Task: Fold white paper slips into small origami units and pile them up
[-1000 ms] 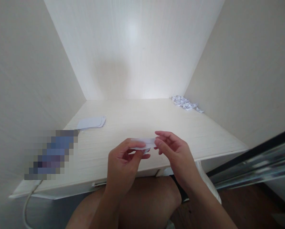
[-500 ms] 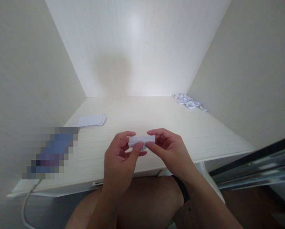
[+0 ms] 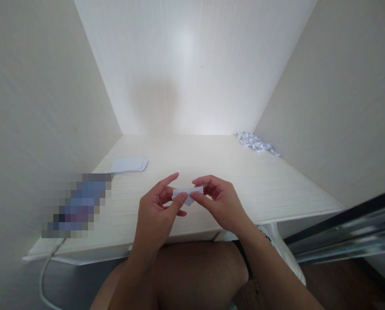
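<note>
A small piece of folded white paper (image 3: 188, 199) is held between my two hands, above the front part of the desk. Its top edge runs straight across, and its lower middle comes to a point. My left hand (image 3: 160, 202) pinches the left end, thumb on the near face and index finger stretched out above. My right hand (image 3: 216, 197) grips the right end, its thumb pressed close to the other thumb near the middle. Fingers behind the paper are partly hidden.
On the white desk (image 3: 179, 155), a stack of white paper sheets (image 3: 127, 164) lies at left. Folded paper pieces (image 3: 255, 143) are heaped in the back right corner. A blurred-out object (image 3: 79, 204) with a pale cable (image 3: 44, 275) sits front left. Walls enclose three sides.
The paper's side parts have been folded down, so its lower edge now forms a point. My left index finger has lifted off the paper's top. The view has shifted slightly.
</note>
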Demonstrator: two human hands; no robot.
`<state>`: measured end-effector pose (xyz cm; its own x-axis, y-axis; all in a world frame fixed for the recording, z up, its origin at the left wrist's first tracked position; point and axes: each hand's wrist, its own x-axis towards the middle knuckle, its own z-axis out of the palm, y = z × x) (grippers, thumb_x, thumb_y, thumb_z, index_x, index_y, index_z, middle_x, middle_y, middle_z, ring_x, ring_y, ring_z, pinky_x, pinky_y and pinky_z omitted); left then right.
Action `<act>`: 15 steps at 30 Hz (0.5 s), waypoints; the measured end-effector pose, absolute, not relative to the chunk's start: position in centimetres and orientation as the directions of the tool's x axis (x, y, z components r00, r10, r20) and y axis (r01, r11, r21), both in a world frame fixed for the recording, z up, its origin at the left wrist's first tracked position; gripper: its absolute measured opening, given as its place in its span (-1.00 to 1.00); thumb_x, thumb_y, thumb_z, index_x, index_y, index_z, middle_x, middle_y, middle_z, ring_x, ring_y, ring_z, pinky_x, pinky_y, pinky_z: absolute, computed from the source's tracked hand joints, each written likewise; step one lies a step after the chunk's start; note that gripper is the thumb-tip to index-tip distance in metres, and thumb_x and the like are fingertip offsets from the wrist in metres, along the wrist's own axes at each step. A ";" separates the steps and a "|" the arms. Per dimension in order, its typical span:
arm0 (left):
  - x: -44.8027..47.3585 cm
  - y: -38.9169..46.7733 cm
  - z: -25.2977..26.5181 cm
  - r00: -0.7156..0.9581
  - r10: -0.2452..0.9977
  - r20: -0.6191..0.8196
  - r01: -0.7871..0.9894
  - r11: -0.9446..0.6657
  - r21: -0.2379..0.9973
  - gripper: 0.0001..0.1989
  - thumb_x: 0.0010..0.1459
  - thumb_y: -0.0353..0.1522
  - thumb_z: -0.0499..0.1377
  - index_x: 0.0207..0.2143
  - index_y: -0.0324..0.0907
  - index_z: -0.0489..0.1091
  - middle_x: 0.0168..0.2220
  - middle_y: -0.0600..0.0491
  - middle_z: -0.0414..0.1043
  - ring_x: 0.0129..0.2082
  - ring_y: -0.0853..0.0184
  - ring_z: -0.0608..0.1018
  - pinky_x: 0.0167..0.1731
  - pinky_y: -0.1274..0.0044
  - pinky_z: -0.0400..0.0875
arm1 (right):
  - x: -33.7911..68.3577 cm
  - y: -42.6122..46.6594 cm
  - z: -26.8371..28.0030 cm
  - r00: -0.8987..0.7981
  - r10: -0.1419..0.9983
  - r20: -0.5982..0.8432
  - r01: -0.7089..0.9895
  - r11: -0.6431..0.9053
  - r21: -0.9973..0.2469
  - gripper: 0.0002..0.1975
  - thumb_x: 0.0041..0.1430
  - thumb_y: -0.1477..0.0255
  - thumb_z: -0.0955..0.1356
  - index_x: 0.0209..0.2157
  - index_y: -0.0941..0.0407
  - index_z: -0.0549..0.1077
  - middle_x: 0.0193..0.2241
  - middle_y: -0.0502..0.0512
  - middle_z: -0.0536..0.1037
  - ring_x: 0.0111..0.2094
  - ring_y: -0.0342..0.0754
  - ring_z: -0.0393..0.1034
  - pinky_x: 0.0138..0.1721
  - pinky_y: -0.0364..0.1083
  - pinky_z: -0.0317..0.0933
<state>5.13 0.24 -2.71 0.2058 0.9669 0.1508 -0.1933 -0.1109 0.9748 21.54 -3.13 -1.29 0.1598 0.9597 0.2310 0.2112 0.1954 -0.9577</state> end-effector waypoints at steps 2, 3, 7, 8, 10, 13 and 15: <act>5.2 0.3 -2.8 0.160 0.969 0.190 -0.174 -0.162 0.971 -0.40 0.05 -0.26 0.43 0.15 -0.18 0.47 -0.44 0.16 0.46 -0.44 0.37 0.58 -0.54 0.54 0.65 | 21.4 -2.8 -1.5 0.151 0.966 0.210 0.219 0.174 -0.960 -0.72 0.07 0.29 0.52 -0.18 0.08 0.57 -0.44 0.00 0.54 -0.40 -0.08 0.38 -0.31 -0.05 0.31; 5.2 0.3 -2.9 0.141 0.969 0.204 -0.161 -0.181 0.970 -0.41 0.05 -0.26 0.43 0.14 -0.18 0.48 -0.44 0.17 0.46 -0.45 0.38 0.57 -0.54 0.55 0.65 | 21.3 -2.7 -1.5 0.154 0.966 0.206 0.231 0.168 -0.959 -0.71 0.07 0.28 0.52 -0.18 0.08 0.57 -0.41 0.03 0.57 -0.38 -0.06 0.40 -0.29 -0.04 0.33; 4.9 0.4 -2.7 0.149 0.970 0.190 -0.131 -0.172 0.976 -0.37 0.03 -0.26 0.44 0.15 -0.21 0.48 -0.51 0.21 0.42 -0.50 0.41 0.53 -0.54 0.53 0.65 | 21.3 -2.2 -1.6 0.152 0.969 0.196 0.236 0.157 -0.959 -0.73 0.04 0.29 0.54 -0.22 0.08 0.59 -0.40 0.04 0.58 -0.38 -0.07 0.40 -0.29 -0.04 0.33; 4.8 0.5 -2.6 0.165 0.970 0.177 -0.128 -0.157 0.979 -0.36 0.01 -0.27 0.44 0.16 -0.22 0.47 -0.54 0.24 0.38 -0.53 0.43 0.51 -0.54 0.53 0.65 | 21.4 -2.2 -1.6 0.145 0.972 0.186 0.220 0.152 -0.964 -0.73 0.03 0.31 0.54 -0.22 0.08 0.59 -0.43 0.02 0.56 -0.40 -0.08 0.38 -0.33 -0.06 0.30; 4.4 0.8 -2.4 0.196 0.969 0.148 -0.124 -0.126 0.984 -0.34 0.00 -0.30 0.45 0.17 -0.22 0.47 -0.59 0.28 0.33 -0.57 0.46 0.46 -0.55 0.54 0.64 | 21.5 -2.1 -1.6 0.132 0.977 0.169 0.189 0.142 -0.972 -0.73 0.01 0.33 0.54 -0.22 0.09 0.59 -0.50 -0.04 0.51 -0.46 -0.12 0.32 -0.40 -0.10 0.24; 3.9 1.2 -2.2 0.235 0.966 0.111 -0.126 -0.083 0.989 -0.36 -0.03 -0.33 0.45 0.14 -0.24 0.50 -0.61 0.27 0.36 -0.60 0.47 0.46 -0.54 0.54 0.63 | 21.8 -2.1 -1.8 0.124 0.979 0.159 0.168 0.138 -0.976 -0.73 0.01 0.35 0.54 -0.22 0.11 0.60 -0.54 -0.09 0.45 -0.51 -0.17 0.25 -0.44 -0.12 0.18; 3.6 1.4 -2.2 0.270 0.959 0.086 -0.133 -0.051 0.990 -0.38 -0.05 -0.32 0.46 0.11 -0.26 0.52 -0.58 0.20 0.47 -0.56 0.40 0.54 -0.52 0.52 0.64 | 22.1 -2.2 -2.0 0.121 0.980 0.156 0.151 0.137 -0.979 -0.72 0.00 0.35 0.54 -0.21 0.12 0.61 -0.52 -0.07 0.47 -0.50 -0.17 0.28 -0.42 -0.12 0.20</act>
